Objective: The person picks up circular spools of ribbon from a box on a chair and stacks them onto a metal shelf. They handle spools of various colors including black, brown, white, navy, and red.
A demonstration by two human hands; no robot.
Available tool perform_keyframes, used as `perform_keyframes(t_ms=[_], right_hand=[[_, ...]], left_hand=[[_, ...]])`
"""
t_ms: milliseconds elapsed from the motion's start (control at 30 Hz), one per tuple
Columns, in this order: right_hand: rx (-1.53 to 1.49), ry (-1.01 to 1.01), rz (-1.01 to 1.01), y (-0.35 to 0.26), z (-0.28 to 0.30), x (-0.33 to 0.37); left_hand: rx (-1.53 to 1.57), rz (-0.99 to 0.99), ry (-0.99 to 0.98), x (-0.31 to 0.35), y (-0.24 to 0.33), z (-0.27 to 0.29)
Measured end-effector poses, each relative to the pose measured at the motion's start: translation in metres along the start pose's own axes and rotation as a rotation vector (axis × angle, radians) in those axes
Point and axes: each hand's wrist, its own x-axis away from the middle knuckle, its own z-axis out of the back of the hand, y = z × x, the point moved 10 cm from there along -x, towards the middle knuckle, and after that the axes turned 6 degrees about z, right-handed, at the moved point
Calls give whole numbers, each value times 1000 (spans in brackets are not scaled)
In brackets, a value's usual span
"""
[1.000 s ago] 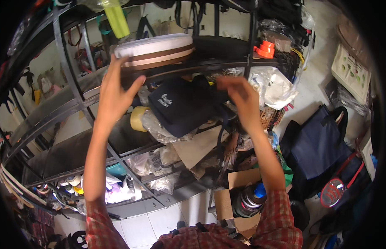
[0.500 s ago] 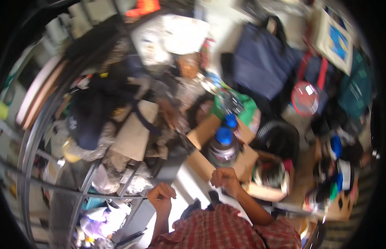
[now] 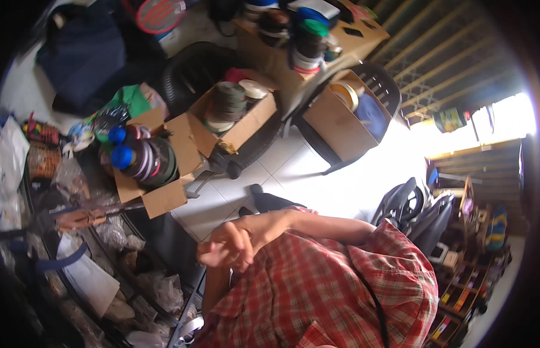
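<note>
My right hand [image 3: 238, 239] is drawn in front of my chest, fingers loosely apart and holding nothing. Its bare forearm runs right to a red plaid sleeve [image 3: 392, 243]. My left hand [image 3: 211, 255] lies just beside and partly behind it, touching it; its forearm [image 3: 215, 290] drops straight down. Nothing shows in the left hand, but its fingers are mostly hidden. Closest to the hands is an open cardboard box [image 3: 160, 197] of striped rolls with blue caps [image 3: 122, 156], standing on the floor up and to the left.
A second cardboard box [image 3: 249, 124] of rolls rests on a black chair. A third box [image 3: 334, 124] stands on another black chair. A dark blue bag [image 3: 78, 52] lies top left. Metal shelving with plastic bags [image 3: 90, 272] fills the left. White floor tiles [image 3: 270, 168] show between them.
Both hands have come down from the shelf, where they held a flat round box, and are now drawn in at my chest. The view has swung down and right toward the floor.
</note>
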Motion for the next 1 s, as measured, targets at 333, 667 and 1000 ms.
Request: perform_keyframes(t_ms=[333,667,1000], right_hand=[[500,334,465,-57,56,147],[160,942,270,-63,113,408],[190,1279,221,-58,148,547]], left_hand=[[-667,585,174,-111,-135,-4],[-420,694,-77,-255,-338,-36],[-324,962,-39,-320,-460,-45]])
